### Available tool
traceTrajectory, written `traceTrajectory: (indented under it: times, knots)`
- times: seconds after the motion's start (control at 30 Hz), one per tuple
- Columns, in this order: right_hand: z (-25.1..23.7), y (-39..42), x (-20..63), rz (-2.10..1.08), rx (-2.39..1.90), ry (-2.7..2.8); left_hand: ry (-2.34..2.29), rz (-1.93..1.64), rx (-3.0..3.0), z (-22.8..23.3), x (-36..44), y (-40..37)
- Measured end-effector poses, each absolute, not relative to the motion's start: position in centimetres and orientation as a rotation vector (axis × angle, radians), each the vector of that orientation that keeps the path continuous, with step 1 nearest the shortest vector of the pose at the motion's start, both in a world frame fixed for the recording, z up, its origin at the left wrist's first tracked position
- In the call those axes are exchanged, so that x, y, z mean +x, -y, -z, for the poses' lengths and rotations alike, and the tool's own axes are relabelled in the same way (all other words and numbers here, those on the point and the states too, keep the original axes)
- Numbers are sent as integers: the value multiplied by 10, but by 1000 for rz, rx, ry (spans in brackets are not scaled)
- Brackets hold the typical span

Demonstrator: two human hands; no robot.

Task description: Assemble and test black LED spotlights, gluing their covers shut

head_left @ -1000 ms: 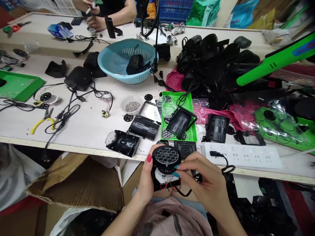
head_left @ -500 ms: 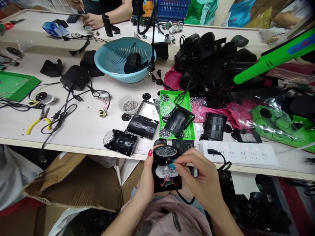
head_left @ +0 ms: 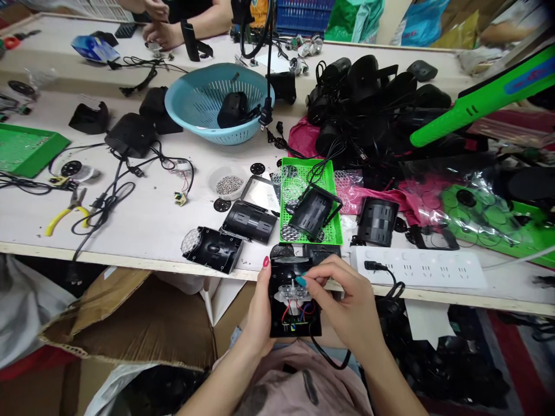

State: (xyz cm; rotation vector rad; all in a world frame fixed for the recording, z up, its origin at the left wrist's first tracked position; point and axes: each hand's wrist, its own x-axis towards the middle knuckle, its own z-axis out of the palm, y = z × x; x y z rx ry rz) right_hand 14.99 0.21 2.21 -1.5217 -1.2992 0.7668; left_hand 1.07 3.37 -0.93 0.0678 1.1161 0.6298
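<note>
Cradling the open black lamp housing in your left hand, you hold it in front of your lap, just below the counter edge. Your right hand pinches the clear lens cluster inside it with closed fingertips. A white power strip lies just beyond.

Left hand cradles black lamp housing; right hand pinches clear lens inside.
</note>
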Motion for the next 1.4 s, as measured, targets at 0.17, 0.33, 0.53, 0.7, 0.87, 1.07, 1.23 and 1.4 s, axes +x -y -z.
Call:
traceTrajectory:
  times: [0.17, 0.33, 0.53, 0.7, 0.87, 1.07, 1.23, 1.4]
  knots:
    - [-20, -2, 150, -791, -1521, 1271, -1136, -658, 144, 10, 11, -31]
    - [-22, 0, 151, -806, -1506, 1259, -1103, -767, 330, 18, 10, -27]
    - [-22, 1, 152, -831, -1457, 1238, -1014, -866, 562, 24, 7, -26]
    - [-21, 4, 153, -855, -1428, 1232, -927, -875, 762, 21, 4, -27]
    - [-21, 6, 156, -877, -1409, 1280, -927, -943, 747, 20, 4, -28]
    - [-23, 5, 160, -787, -1433, 1369, -1010, -731, 115, 11, 5, -35]
    - [-26, 14, 209, -535, -1649, 1353, -978, -930, 28, 5, -4, -25]
    - [-9, 16, 291, -701, -2117, 1275, -726, -739, 2, 28, -30, 6]
